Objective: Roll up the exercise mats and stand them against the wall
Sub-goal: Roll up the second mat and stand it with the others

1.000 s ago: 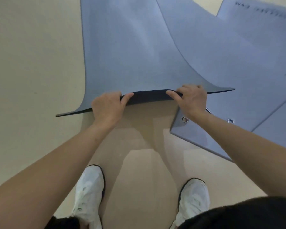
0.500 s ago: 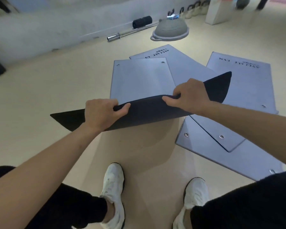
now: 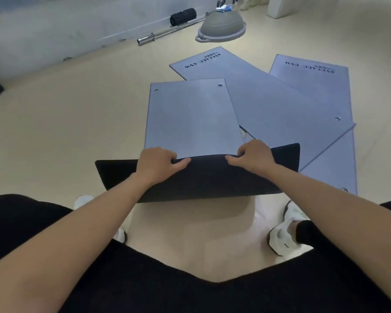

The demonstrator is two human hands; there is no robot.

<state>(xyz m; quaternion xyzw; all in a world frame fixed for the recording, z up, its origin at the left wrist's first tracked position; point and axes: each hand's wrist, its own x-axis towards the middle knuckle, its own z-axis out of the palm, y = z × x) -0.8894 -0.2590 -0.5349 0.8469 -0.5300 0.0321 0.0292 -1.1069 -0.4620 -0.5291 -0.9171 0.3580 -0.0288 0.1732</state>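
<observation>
A grey exercise mat (image 3: 190,118) lies on the floor in front of me, its near end lifted and folded up so the black underside (image 3: 208,181) faces me. My left hand (image 3: 155,164) and my right hand (image 3: 254,155) both grip that lifted edge, thumbs on the black side. Two more grey mats lie flat behind and to the right: one (image 3: 264,102) partly under the held mat, another (image 3: 312,86) further right, both printed with a gym name. A further mat (image 3: 339,163) lies at the right.
The wall (image 3: 54,30) runs along the back left. A barbell (image 3: 167,32), a black foam roller (image 3: 182,16) and a grey balance dome (image 3: 221,26) lie near it. My white shoes (image 3: 284,231) stand on the beige floor below the mat.
The mat's near end has come up higher and folded further over, showing more black underside. My view has tilted up and I have crouched lower; both hands keep their grip.
</observation>
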